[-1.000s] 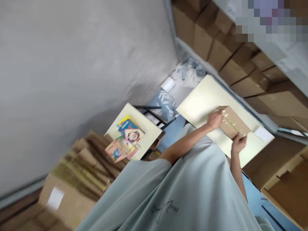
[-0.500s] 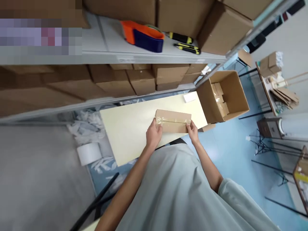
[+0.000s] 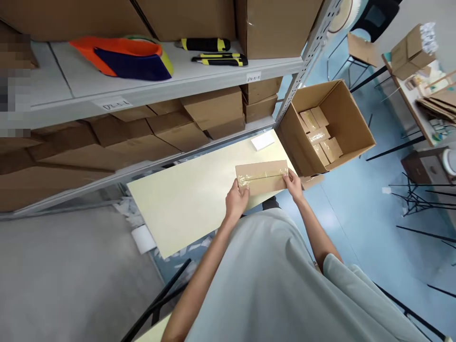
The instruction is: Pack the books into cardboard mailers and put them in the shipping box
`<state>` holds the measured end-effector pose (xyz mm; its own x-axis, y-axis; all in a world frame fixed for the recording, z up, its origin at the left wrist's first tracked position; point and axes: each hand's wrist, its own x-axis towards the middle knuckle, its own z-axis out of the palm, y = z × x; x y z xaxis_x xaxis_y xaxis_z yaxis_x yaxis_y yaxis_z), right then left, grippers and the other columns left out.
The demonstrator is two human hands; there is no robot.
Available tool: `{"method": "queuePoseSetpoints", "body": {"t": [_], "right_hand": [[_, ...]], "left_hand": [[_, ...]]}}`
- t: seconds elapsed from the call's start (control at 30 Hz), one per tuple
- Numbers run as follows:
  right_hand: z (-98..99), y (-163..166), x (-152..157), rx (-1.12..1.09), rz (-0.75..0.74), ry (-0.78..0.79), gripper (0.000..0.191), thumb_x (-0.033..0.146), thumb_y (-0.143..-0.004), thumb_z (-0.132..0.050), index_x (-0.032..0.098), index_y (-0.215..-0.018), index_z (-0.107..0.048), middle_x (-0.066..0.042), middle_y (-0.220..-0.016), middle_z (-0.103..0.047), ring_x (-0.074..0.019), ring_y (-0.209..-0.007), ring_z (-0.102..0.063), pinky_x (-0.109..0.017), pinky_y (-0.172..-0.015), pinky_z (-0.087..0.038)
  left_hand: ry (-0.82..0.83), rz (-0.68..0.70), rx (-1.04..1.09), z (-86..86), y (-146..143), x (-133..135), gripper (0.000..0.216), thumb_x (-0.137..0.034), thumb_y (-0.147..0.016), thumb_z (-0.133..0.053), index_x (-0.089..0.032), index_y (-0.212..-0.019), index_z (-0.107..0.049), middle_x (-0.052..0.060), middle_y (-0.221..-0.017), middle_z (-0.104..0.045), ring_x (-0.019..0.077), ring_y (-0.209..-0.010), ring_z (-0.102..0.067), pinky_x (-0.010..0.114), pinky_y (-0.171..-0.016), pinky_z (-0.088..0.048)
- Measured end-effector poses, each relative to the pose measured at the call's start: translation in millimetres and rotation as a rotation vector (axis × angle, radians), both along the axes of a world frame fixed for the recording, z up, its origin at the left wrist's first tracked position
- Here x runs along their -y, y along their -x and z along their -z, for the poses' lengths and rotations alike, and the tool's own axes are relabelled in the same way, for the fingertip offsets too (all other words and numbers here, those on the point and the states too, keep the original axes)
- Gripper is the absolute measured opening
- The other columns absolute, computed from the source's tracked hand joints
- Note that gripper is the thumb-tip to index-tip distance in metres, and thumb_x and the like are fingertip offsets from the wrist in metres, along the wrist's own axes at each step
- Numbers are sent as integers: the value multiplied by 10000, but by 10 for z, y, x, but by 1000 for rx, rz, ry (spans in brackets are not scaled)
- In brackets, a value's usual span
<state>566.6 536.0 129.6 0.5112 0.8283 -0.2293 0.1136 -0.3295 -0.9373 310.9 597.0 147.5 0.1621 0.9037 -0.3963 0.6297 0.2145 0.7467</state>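
A small cardboard box (image 3: 263, 172), its seam covered with clear tape, is held level over the pale yellow table (image 3: 185, 194). My left hand (image 3: 236, 203) grips its left end, thumb on top. At the opposite end, my right hand (image 3: 294, 185) pinches the near right corner. Beyond the box, a small white block-like item (image 3: 262, 141) lies on the table. Just past the table's right end stands a large open carton (image 3: 351, 126), with several taped small boxes (image 3: 318, 136) inside it.
Along the far side runs a grey metal shelf (image 3: 199, 88) packed with brown cartons. On it lie utility knives (image 3: 221, 61) and an orange and blue tape dispenser (image 3: 124, 57). A black chair frame (image 3: 156, 304) is near my left arm. A white roll (image 3: 143, 239) sits below the table.
My view has swung to the right, bringing the large carton's contents more into sight. Both hands still hold the cardboard box, which has moved slightly right and tilted a little.
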Motion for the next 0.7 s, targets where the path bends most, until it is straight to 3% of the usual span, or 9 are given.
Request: {"method": "queuePoseSetpoints", "body": {"t": [0.2, 0.3, 0.4, 0.53, 0.7], "right_hand": [[92, -747, -342, -14, -172, -34, 770, 759, -919, -688, 191, -1438, -701, -138, -1483, -723, -318, -1395, -680, -493, -1258, -509], [142, -1007, -271, -15, -245, 34, 739, 787, -923, -675, 207, -1377, -736, -137, -1490, -719, -317, -1417, -664, -512, -1271, -493], [215, -1188, -75, -71, -281, 123, 709, 824, -930, -629, 207, -1251, -764, -158, -1466, -731, -320, -1384, -684, -513, -1212, -545], [341, -1303, 147, -178, -296, 200, 650, 811, -887, -696, 217, -1144, -752, -168, -1423, -747, -325, -1308, -724, -506, -1098, -617], [479, -1315, 180, -220, -341, 229, 642, 746, -880, -748, 224, -1252, -726, -169, -1461, -716, -323, -1351, -696, -479, -1023, -646]], "left_hand": [[-100, -280, 186, 234, -530, 26, 560, -467, -936, -698, -231, -1440, -628, 116, -1466, -713, 281, -1315, -694, 425, -1140, -557], [-15, -439, 248, 406, -634, 181, 520, -652, -1004, -573, -229, -1293, -665, 124, -1403, -729, 269, -1315, -686, 422, -1110, -575], [133, -605, 267, 542, -711, 393, 661, -774, -1015, -452, -218, -1319, -641, 153, -1421, -706, 268, -1234, -724, 429, -1034, -617], [252, -608, 267, 626, -821, 605, 667, -735, -971, -574, -234, -1406, -642, 138, -1498, -684, 270, -1296, -705, 440, -1086, -613], [320, -587, 190, 644, -949, 638, 642, -627, -968, -622, -232, -1474, -630, 127, -1515, -693, 259, -1329, -704, 432, -1116, -607]]}}
